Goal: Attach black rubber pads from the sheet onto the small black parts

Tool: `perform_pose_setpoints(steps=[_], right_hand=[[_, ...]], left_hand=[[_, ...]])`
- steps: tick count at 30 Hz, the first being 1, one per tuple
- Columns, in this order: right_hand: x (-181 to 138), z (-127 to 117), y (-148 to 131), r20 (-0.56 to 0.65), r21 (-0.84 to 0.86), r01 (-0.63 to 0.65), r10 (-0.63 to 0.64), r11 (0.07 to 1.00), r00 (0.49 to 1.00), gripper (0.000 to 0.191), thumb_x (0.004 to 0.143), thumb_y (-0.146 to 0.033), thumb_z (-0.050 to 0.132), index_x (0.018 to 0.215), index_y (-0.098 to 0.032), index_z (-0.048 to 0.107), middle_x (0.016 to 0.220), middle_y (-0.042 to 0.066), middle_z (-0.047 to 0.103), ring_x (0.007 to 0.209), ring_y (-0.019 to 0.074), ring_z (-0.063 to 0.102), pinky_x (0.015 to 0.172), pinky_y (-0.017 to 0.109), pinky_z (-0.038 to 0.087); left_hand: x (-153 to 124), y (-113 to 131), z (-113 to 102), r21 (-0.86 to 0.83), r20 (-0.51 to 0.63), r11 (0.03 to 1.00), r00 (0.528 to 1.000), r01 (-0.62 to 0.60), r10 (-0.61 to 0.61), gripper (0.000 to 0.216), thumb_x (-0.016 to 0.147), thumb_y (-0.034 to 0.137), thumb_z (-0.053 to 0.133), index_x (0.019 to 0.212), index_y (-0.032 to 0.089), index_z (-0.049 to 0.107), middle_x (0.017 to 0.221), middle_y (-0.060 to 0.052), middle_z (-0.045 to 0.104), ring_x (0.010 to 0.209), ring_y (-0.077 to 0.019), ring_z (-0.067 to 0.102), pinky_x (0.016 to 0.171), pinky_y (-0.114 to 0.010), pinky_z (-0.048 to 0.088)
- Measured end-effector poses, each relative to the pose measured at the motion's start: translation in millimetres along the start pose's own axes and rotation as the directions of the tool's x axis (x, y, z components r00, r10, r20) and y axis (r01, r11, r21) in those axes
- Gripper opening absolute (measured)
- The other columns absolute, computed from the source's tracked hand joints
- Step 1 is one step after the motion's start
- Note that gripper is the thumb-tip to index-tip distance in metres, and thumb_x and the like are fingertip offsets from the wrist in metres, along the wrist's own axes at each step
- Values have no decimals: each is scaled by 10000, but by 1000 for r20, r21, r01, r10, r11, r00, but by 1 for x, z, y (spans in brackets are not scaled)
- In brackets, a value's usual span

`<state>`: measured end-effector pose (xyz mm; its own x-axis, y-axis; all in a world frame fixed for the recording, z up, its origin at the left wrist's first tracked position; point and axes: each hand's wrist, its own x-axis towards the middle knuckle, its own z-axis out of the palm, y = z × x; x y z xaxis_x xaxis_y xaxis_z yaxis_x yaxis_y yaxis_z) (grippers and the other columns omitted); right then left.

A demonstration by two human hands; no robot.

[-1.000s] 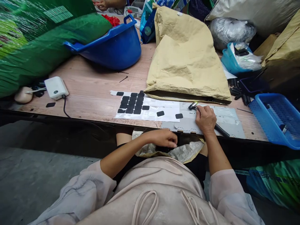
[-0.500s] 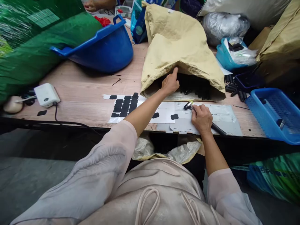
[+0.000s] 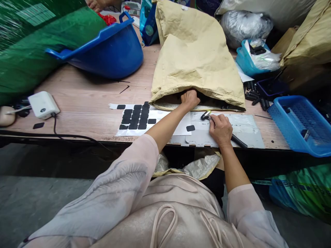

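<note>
Closest in, a crumpled silvery plastic bag (image 3: 204, 165) lies in the person's lap, below the edge of the pale wooden table (image 3: 90, 100). Just past that edge the right hand (image 3: 219, 129) rests on a flat grey sheet (image 3: 249, 132), its fingers curled closed around a slim black-handled tool (image 3: 239, 141). The handle runs out behind the palm toward the right. The small silvery head, tipped with yellow, pokes out beyond the knuckles and sits on the sheet. A single black rounded-square pad (image 3: 190, 128) lies just beside the hand on its left, apart from the tool's head. Further left, a white backing sheet (image 3: 165, 124) carries a tight block of matching black pads (image 3: 137, 119).

Beyond the tool, the left hand (image 3: 190, 98) is pushed into the mouth of a large tan paper sack (image 3: 196, 58) lying on its side. The fingers are hidden inside, so I cannot tell whether they grip anything.

A slotted blue plastic basket (image 3: 297, 124) stands to the right, and a small white box (image 3: 42, 103) with a black cable sits far left. Behind them are a tilted deep-blue plastic basin (image 3: 111, 51) and a green woven sack (image 3: 31, 44). Another person's hand (image 3: 94, 4) shows at the top edge.
</note>
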<state>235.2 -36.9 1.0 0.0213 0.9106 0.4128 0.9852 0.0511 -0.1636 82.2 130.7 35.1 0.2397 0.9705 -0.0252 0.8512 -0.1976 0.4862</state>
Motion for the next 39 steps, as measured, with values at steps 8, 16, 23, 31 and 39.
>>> perform_pose_setpoints(steps=[8,16,23,31,39], right_hand=[[0,3,2,-32,14,9,-9,1000,999,313,954,-280,529,1196,-240,723,1001,102,634,955,264,516,829,376,436],[1,3,6,-35,3,22,-22,1000,999,322,980,-297,504,1195,-233,734,1013,101,657,932,256,524,809,363,421],[3,3,13,-36,62,34,-32,998,999,317,966,-280,529,1189,-249,751,973,88,677,922,250,553,818,356,453],[8,-24,-18,-82,367,94,-69,925,994,367,1018,-323,470,1259,-232,732,1032,106,744,966,246,671,881,381,541],[4,-31,-51,-76,337,151,-133,929,988,363,1046,-324,447,1260,-223,722,989,92,729,937,215,662,832,320,518]], left_hand=[[-75,-45,-34,-93,119,975,970,-201,211,199,774,242,718,965,204,758,950,-54,730,917,-240,670,797,-322,516],[-118,-63,-7,-241,-17,923,953,-298,303,189,820,310,764,975,202,773,951,-43,690,906,-210,629,809,-316,483],[-115,-63,0,-274,-55,918,957,-288,284,183,811,306,805,966,213,787,928,-34,694,930,-213,629,848,-323,476],[-112,-64,0,-388,-40,889,968,-242,246,197,749,261,830,933,200,793,896,-9,680,848,-172,615,768,-284,469],[-112,-61,3,-399,-48,891,975,-216,215,164,739,236,831,897,207,800,890,1,678,860,-167,625,780,-285,475]])
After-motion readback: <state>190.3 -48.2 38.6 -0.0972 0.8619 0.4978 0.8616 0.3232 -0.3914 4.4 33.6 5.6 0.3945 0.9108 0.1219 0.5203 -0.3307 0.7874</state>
